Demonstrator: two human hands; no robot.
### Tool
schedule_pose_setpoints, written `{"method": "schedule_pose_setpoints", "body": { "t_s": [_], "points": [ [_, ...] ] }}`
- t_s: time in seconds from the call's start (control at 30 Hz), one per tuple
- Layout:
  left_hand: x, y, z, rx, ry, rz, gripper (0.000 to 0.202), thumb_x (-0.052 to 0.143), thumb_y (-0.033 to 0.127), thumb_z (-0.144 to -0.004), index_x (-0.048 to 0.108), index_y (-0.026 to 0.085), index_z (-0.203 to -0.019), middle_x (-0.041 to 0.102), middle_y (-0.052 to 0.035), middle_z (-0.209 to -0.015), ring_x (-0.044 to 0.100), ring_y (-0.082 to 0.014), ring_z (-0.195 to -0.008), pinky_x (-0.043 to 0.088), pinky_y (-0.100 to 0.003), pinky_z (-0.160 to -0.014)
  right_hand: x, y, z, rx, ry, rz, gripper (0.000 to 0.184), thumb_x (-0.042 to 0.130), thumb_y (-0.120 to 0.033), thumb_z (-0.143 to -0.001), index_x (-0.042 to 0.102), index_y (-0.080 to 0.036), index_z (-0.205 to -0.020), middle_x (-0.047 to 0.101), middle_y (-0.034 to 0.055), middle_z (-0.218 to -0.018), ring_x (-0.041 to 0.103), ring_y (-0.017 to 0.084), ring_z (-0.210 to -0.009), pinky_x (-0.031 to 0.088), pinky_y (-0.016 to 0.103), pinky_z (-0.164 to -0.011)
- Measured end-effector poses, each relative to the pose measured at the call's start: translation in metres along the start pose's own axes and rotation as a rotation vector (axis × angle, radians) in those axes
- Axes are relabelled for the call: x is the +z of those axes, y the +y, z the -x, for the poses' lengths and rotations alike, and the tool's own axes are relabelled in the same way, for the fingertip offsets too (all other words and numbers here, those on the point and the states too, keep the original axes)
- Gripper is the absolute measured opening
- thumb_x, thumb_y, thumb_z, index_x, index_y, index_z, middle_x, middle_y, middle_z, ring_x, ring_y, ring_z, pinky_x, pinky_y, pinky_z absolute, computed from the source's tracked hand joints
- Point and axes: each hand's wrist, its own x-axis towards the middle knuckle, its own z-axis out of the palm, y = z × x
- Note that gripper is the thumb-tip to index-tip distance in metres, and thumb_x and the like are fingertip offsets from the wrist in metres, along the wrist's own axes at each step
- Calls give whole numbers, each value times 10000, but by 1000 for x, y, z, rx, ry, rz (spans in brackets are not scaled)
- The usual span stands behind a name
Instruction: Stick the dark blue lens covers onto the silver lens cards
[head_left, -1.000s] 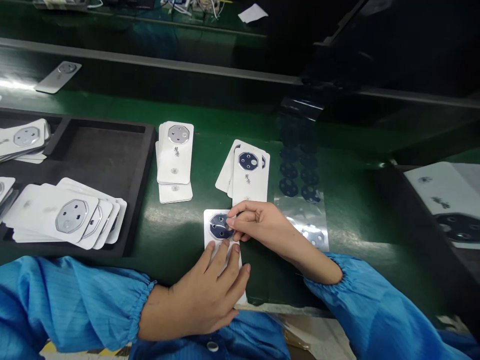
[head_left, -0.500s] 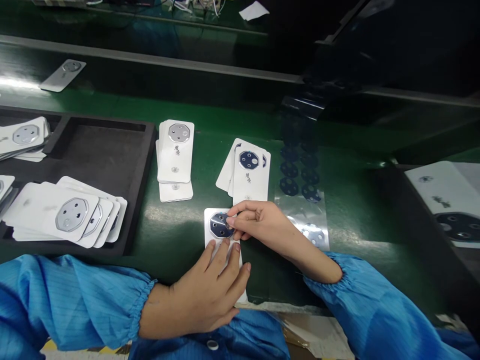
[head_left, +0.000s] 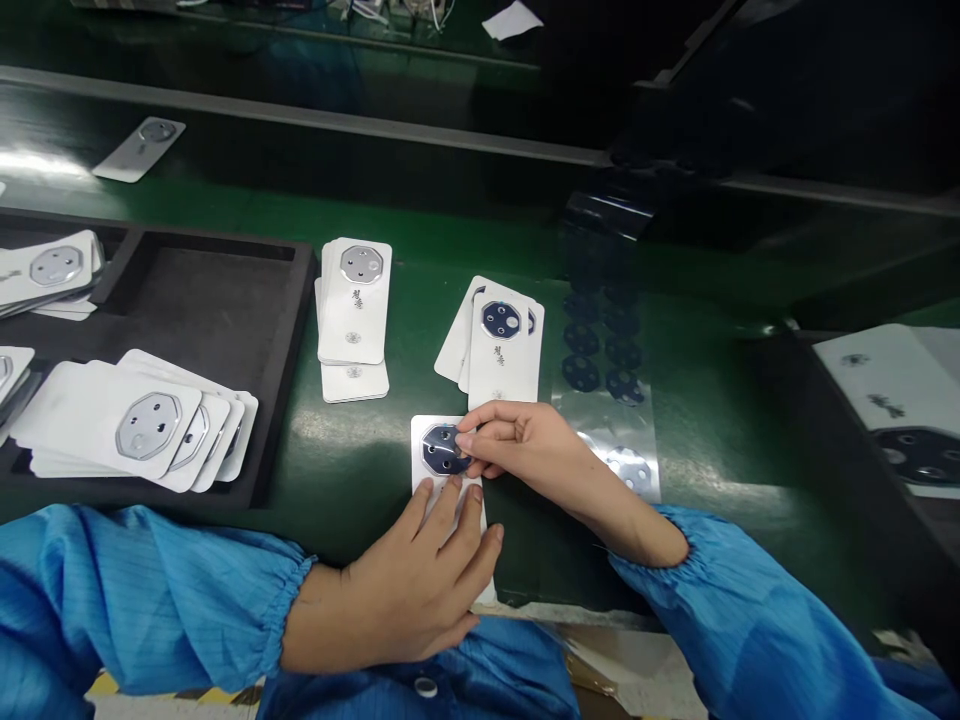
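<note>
My left hand [head_left: 409, 590] lies spread on a white card [head_left: 418, 445], its fingertips pressing the card to the green bench just below a dark octagonal lens piece [head_left: 444, 450]. That piece has several round holes and sits near the card's top. My right hand [head_left: 529, 450] reaches in from the right, thumb and fingers pinched at the piece's right edge and hiding part of it. Just above my right hand lies a fanned stack of white cards [head_left: 501, 350], the top one bearing a dark octagon.
A stack of white cards with silver octagons [head_left: 354, 305] sits left of centre. A black foam tray [head_left: 202, 275] holds more cards at left. A clear sheet of dark octagonal pieces [head_left: 604, 395] lies to the right, and a dark-edged tray [head_left: 885, 400] holding a large card stands at far right.
The whole scene shifts slightly right and up as my head moves. My hands stay in place, with the right fingers still at the octagonal piece and the left hand still on the card.
</note>
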Motion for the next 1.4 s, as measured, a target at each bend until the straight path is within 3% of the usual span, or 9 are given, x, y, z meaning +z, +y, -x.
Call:
{"method": "schedule_pose_setpoints", "body": {
  "t_s": [0.33, 0.6, 1.17, 1.3, 1.4],
  "points": [
    [1, 0, 1, 0, 4, -5, 746, 514, 569, -983, 416, 14, -1471, 359, -335, -1496, 386, -506, -1366, 409, -601, -1060, 3, 3, 0, -32, 26, 36, 324, 816, -403, -739, 691, -159, -911, 713, 39, -668, 691, 172, -644, 546, 233, -607],
    [1, 0, 1, -5, 21, 6, 726, 503, 559, -988, 431, 16, -1465, 397, -315, -1476, 408, -496, -1355, 406, -594, -1068, 9, 8, 7, -127, 128, 198, 336, 764, -475, -792, 684, -192, -954, 723, 35, -743, 697, 214, -679, 550, 327, -668],
    [4, 0, 1, -2, 18, 13, 709, 477, 546, -1002, 428, 26, -1481, 438, -284, -1460, 421, -490, -1352, 403, -600, -1074, 16, 25, 6, -406, 244, 421, 151, 736, -308, -883, 678, -232, -999, 690, -48, -745, 678, 158, -645, 533, 285, -605],
    [4, 1, 2, -14, 41, 9, 708, 498, 553, -992, 449, 30, -1466, 468, -280, -1430, 432, -490, -1340, 394, -592, -1073, 16, 25, 7, -499, 269, 599, 134, 723, -241, -922, 653, -224, -1035, 672, -57, -735, 654, 143, -620, 512, 276, -596],
    [2, 1, 1, -11, 31, 7, 699, 484, 549, -998, 453, 27, -1462, 475, -277, -1424, 433, -488, -1337, 383, -591, -1076, 19, 22, 10, -652, 297, 916, 61, 653, -248, -987, 648, -195, -1017, 662, 2, -772, 630, 192, -702, 488, 312, -600]
  ]
}}
